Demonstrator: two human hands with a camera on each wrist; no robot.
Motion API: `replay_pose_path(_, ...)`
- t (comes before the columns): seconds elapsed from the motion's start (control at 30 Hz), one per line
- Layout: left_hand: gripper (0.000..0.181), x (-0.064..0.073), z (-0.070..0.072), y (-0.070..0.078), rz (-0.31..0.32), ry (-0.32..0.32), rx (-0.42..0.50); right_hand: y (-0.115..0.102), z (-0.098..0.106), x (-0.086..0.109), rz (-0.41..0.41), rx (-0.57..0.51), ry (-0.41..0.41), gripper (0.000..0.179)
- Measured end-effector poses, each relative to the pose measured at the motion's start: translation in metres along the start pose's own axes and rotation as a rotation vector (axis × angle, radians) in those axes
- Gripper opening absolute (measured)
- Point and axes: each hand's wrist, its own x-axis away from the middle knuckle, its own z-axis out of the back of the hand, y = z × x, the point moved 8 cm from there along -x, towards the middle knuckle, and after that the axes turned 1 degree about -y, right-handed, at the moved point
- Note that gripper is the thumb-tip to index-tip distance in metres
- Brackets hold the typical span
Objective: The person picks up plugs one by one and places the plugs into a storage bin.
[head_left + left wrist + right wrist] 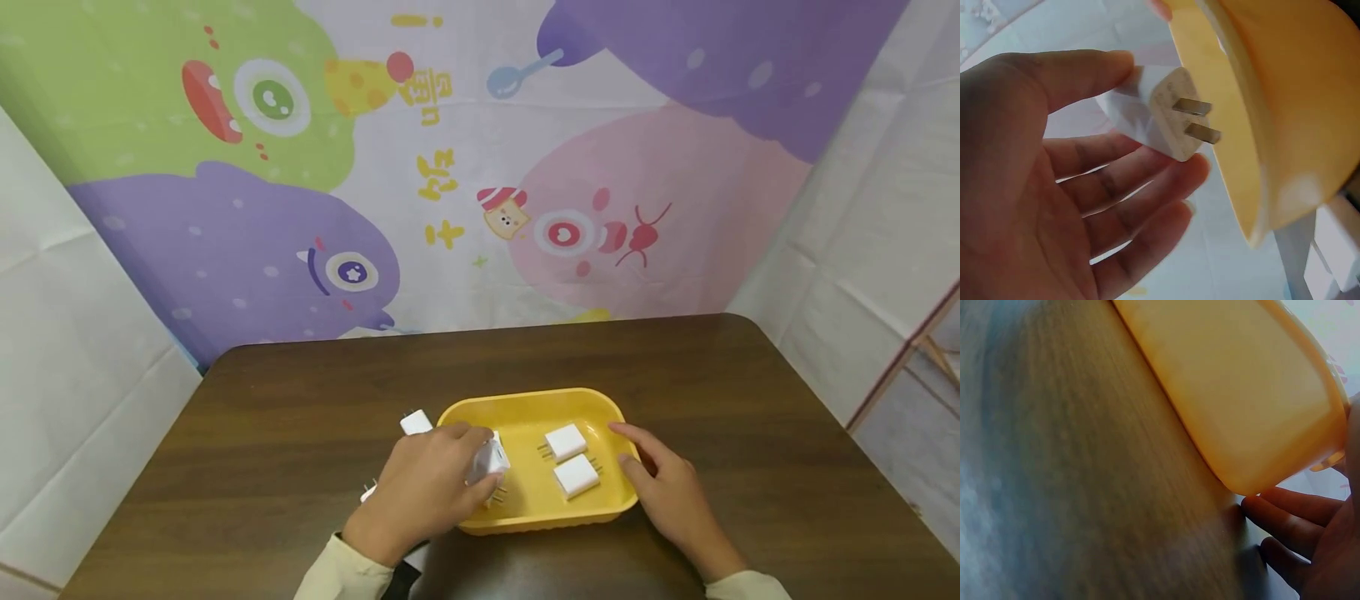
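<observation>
My left hand (431,479) pinches a white charger plug (1141,109) between thumb and fingers over the left end of a yellow tray (525,521). In the left wrist view, its two flat metal prongs point towards the tray. More prongs show beneath my left thumb in the head view; which plug they belong to I cannot tell. Two white plugs (566,442) lie side by side inside the tray, prongs facing opposite ways. My right hand (675,500) holds the tray's right end, thumb and index finger at the rim, other fingers (1282,528) against its underside corner.
Outside the tray on the left, a white plug (416,422) lies on the brown wooden table (315,383). Another plug (368,492) is mostly hidden by my left hand. A cartoon-print cloth (465,167) hangs behind the table, with white sheeting (847,275) at the sides.
</observation>
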Motion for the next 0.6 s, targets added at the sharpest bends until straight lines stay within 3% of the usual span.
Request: replay_pose_path(0.6,0.028,-0.041,-0.034,0.032,-0.096,-0.394,-0.053,0.0,0.0,-0.001,0.019,0.002,0.016,0.035)
